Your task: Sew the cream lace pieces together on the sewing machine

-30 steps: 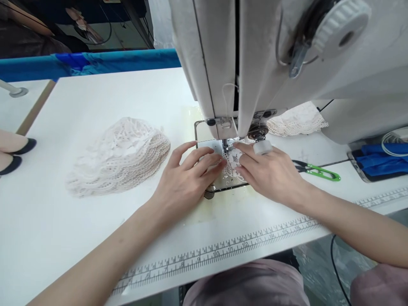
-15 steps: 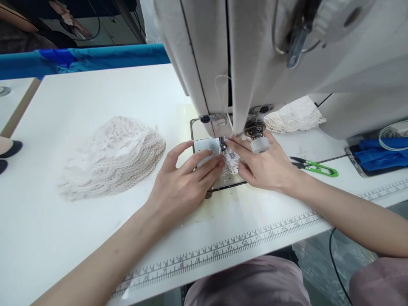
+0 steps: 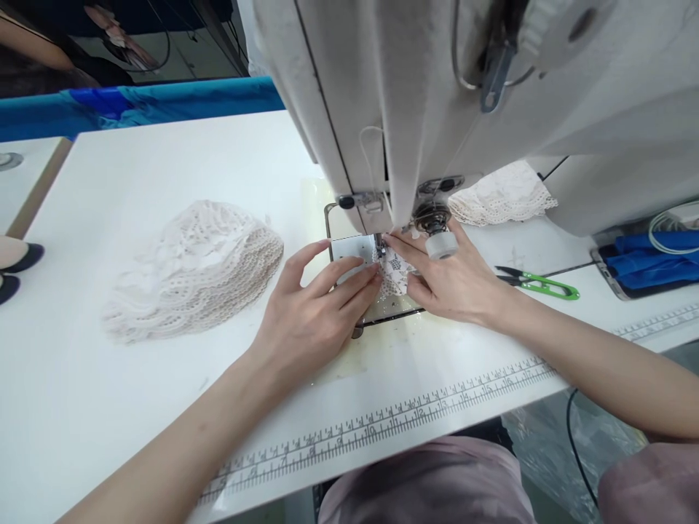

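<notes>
A small piece of white lace (image 3: pixel 395 275) lies under the presser foot (image 3: pixel 381 247) of a large grey-white sewing machine (image 3: pixel 491 131). My left hand (image 3: pixel 320 309) rests flat with fingers spread across the metal needle plate (image 3: pixel 349 249), its fingertips at the lace's left edge. From the other side, my right hand (image 3: pixel 456 280) lies on the lace with fingers stretched toward the presser foot and the thumb at the lace's right edge. Part of that hand is hidden behind the machine's tension knob (image 3: pixel 441 245).
A pile of lace pieces (image 3: pixel 202 276) sits on the left of the white table. More lace (image 3: pixel 502 195) lies behind my right hand. Green thread snips (image 3: pixel 546 285) and a phone (image 3: pixel 609 275) under blue cloth (image 3: pixel 655 256) are at right. A ruler strip (image 3: pixel 371 433) runs along the front edge.
The view has shifted slightly, so the machine head appears a little further left. Both hands keep nearly the same place on the lace; any movement of the lace is too small to tell.
</notes>
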The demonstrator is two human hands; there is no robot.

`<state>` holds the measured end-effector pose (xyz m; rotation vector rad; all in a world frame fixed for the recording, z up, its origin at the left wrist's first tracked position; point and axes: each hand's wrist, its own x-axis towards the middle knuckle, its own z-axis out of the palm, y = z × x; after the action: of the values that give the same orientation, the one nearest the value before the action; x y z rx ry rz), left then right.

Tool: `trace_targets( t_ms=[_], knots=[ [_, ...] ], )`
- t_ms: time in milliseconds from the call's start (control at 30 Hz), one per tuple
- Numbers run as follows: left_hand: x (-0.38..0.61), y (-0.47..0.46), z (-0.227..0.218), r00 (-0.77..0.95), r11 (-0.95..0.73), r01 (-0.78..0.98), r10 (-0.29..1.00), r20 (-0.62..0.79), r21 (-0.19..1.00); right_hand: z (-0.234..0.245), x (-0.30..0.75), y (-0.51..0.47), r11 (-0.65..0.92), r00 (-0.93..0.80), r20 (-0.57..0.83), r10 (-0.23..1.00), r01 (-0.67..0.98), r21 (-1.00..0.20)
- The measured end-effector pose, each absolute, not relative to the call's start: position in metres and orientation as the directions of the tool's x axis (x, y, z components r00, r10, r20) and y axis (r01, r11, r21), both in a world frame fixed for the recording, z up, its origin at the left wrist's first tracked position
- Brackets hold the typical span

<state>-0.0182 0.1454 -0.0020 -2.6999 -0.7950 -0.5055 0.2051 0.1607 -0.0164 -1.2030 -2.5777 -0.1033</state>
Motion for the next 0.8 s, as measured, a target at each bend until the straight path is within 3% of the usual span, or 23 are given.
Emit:
trace_targets(
  t_ms=[433,633,800],
  knots=[
    [-0.016,0.145,-0.002,0.791,-0.793,0.565,0.442,0.423,-0.227,-0.015,0.208,0.159,0.667,-0.613,0.362,0.702,0.744,-0.034],
    [-0.015,0.143,-0.002,0.796,-0.792,0.559,0.430,0.426,-0.247,-0.011,0.211,0.150,0.775,-0.689,0.476,0.546,0.631,0.024],
    [-0.014,0.137,0.000,0.807,-0.801,0.537,0.398,0.438,-0.263,-0.011,0.211,0.145,0.791,-0.718,0.492,0.492,0.605,0.092]
  ],
)
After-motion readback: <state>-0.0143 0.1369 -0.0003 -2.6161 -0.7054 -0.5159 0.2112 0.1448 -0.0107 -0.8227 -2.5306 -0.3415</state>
